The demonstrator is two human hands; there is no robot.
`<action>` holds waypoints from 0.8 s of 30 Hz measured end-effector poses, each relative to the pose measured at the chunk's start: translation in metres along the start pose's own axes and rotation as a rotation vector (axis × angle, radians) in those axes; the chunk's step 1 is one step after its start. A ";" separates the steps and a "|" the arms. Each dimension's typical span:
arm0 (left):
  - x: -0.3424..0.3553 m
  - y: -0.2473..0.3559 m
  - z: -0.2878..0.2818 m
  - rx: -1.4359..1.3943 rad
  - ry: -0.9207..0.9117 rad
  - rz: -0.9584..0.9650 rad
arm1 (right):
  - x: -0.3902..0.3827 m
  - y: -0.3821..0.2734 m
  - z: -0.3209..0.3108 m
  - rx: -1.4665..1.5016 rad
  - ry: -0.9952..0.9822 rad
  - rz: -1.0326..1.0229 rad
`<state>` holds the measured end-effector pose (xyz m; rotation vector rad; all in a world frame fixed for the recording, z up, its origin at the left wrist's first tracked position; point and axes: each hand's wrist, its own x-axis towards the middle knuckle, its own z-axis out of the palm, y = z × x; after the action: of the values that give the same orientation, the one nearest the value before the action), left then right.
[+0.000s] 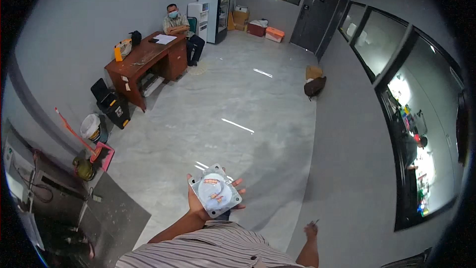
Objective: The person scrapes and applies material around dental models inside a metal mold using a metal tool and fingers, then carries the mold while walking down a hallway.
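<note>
My left hand (pixel 197 207) is held out in front of my striped shirt, palm up. It supports a clear square block (pixel 216 191) with round fittings at its corners and a pale round middle bearing orange marks. The thumb lies along one side, and fingertips show beyond the other. Lower right, my right hand (pixel 311 229) hangs near the grey wall, its fingers closed around a small thin stick-like object (pixel 317 222) too small to name.
A brown desk (pixel 130 67) stands at the far left with a masked person (pixel 177 25) seated behind it. Nearer are a black bin (pixel 118 114), a white bucket (pixel 92 127) and a pink dustpan (pixel 104 156). A dark bag (pixel 315 87) lies by the right wall, under windows.
</note>
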<state>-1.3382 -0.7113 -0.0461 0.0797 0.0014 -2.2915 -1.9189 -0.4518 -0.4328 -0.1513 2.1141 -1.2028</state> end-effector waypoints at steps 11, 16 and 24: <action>0.236 0.080 0.024 0.019 -0.022 -0.023 | 0.062 -0.018 0.198 -0.871 -0.393 0.139; 0.290 0.103 0.007 0.003 0.016 0.025 | 0.098 -0.105 0.290 -0.871 -0.602 0.113; 0.471 0.135 -0.001 -0.071 0.021 0.146 | 0.311 -0.275 0.362 -0.895 -0.614 0.007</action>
<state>-1.5475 -1.1537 -0.0708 0.0655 0.0850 -2.1422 -1.9924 -0.9947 -0.4930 -0.7932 1.9116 -0.0765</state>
